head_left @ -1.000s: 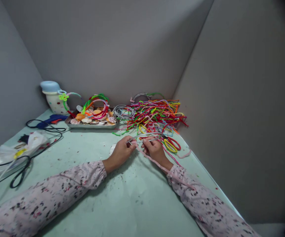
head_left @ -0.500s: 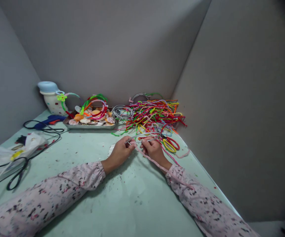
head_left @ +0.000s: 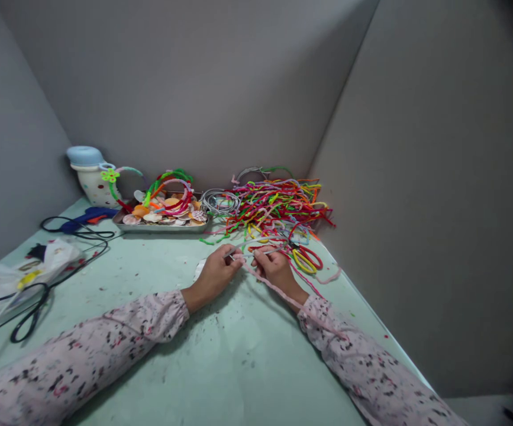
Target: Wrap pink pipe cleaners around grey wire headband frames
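My left hand (head_left: 215,273) and my right hand (head_left: 277,270) rest close together on the pale green table (head_left: 203,367), both with fingers pinched. Between them runs a thin grey wire (head_left: 256,253) with a pink pipe cleaner (head_left: 283,294) wound onto it; the pink strand trails back along my right wrist and sleeve. Just behind my hands lies a heap of colourful pipe cleaners (head_left: 278,207). Yellow and red loops (head_left: 306,259) lie right of my right hand.
A metal tray (head_left: 163,225) of seashells and pipe-cleaner hoops stands at the back, with a coil of grey wire (head_left: 220,201) beside it. A spotted jar with a blue lid (head_left: 92,174), a blue glue gun (head_left: 87,218), black cables (head_left: 29,316) and a plastic bag (head_left: 25,269) lie left. Grey walls enclose the table.
My hands have stayed in place, with only small finger movement on the wire and pink strand. The view has shifted slightly.
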Available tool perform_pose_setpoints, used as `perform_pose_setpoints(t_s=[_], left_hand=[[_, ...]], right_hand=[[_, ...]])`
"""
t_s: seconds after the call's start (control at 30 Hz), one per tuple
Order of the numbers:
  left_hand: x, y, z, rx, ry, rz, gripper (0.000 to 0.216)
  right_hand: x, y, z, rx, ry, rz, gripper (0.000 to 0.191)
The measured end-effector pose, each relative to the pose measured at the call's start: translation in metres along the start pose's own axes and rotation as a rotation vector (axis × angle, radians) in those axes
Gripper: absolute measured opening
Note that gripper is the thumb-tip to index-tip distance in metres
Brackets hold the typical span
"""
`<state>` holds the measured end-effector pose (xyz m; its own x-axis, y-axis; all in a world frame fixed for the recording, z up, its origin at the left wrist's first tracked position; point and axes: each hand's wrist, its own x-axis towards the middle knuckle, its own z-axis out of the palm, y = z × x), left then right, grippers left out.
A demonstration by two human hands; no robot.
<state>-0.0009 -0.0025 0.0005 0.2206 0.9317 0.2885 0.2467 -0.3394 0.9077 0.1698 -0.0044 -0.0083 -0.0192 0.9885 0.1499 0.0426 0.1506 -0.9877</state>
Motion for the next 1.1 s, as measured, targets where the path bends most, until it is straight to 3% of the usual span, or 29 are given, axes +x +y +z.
perform_pose_setpoints(t_s=[1.1], left_hand=[[0.0005,-0.0007,-0.0012,0.027,0.019,-0.009,0.014]], right_hand=[[0.0011,-0.0006,0.0016,-0.064,-0.009,0.035,0.029]])
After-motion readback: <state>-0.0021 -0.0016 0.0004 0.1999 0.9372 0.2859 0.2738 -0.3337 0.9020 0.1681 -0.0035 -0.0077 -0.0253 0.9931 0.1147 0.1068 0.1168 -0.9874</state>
